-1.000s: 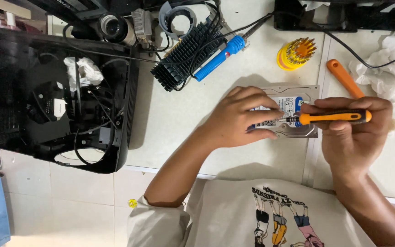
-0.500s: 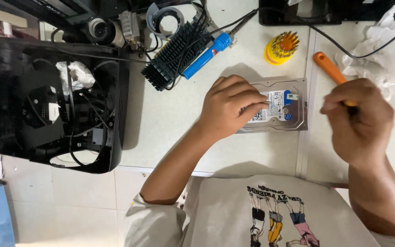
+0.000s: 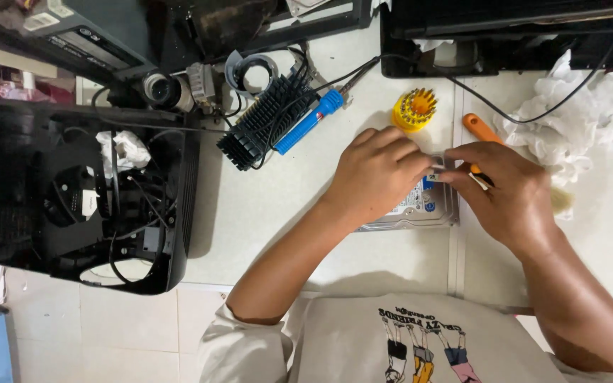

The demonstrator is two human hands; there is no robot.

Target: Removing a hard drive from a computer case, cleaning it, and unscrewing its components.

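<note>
On a white tiled bench, the hard drive lies flat under the left hand, whose fingers press it. The right hand grips an orange screwdriver, now brought back to the drive's top edge.

White tiled worktop, evenly lit, cluttered

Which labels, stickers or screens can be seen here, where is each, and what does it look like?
Label on the hard drive: middle of the table under the left hand and right hand, white with blue marks, mostly covered.
Sticker on the dark box: top left corner, small pale rectangle.
Tag inside the open black case: left side, small white rectangle.
No screens in view.
</note>
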